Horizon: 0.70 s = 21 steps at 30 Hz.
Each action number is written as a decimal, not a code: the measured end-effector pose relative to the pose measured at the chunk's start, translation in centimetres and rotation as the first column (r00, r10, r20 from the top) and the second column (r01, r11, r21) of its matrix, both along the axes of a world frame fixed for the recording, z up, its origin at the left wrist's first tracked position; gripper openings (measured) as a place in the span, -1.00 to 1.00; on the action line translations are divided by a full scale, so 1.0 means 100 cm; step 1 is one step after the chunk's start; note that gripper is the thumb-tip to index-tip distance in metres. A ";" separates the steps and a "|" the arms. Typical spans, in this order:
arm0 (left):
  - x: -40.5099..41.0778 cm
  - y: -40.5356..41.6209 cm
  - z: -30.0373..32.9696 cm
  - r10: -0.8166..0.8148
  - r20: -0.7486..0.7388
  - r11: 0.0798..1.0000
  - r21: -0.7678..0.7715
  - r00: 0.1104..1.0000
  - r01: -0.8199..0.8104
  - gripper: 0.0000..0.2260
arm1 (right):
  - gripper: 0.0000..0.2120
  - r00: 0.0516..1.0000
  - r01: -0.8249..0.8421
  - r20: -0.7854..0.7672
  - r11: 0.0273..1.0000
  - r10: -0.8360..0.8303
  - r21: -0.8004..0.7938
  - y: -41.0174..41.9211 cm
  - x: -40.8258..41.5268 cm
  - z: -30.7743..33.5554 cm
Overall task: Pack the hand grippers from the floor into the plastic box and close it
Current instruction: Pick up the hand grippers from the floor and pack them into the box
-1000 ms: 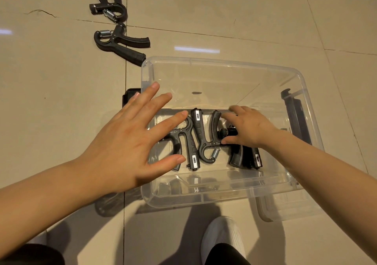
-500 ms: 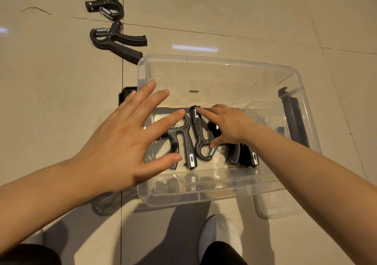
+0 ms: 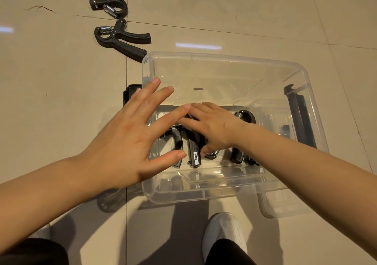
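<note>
A clear plastic box (image 3: 224, 58) stands open on the tiled floor. Several black hand grippers (image 3: 194, 155) lie side by side on its bottom, one with its spring end at the right (image 3: 245, 116). My right hand (image 3: 216, 126) is down inside the box, fingers stretched flat over the middle grippers and thumb near a spring. My left hand (image 3: 126, 142) hovers with spread fingers over the box's left rim and holds nothing. Two more hand grippers lie on the floor beyond the box's far left corner, one close to it (image 3: 122, 40) and one farther off (image 3: 108, 1).
A clear lid (image 3: 285, 207) lies partly under the box at the near right. Black latches sit on the box's right side (image 3: 302, 119) and left side (image 3: 128, 93). My white shoe (image 3: 222, 234) is just in front of the box.
My right hand has slid leftward over the grippers in the box, its fingers now reaching toward my left hand. The left hand has stayed open above the left rim.
</note>
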<state>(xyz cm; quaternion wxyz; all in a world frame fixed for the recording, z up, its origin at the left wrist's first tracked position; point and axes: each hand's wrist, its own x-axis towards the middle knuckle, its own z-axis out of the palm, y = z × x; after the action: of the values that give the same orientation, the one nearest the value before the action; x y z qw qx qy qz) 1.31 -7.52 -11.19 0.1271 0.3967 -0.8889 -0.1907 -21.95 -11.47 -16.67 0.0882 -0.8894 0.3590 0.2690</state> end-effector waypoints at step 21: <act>0.001 0.000 -0.001 -0.004 -0.019 1.000 -0.004 1.000 0.004 -0.39 | 0.18 0.985 -0.020 -0.169 0.999 0.014 -0.034 0.003 0.020 -0.022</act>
<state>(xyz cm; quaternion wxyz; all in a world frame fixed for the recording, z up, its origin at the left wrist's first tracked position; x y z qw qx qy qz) 1.40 -7.55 -11.31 0.1358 0.3926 -0.8889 -0.1928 -19.92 -11.17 -18.92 0.0396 -0.8678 0.3623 0.3378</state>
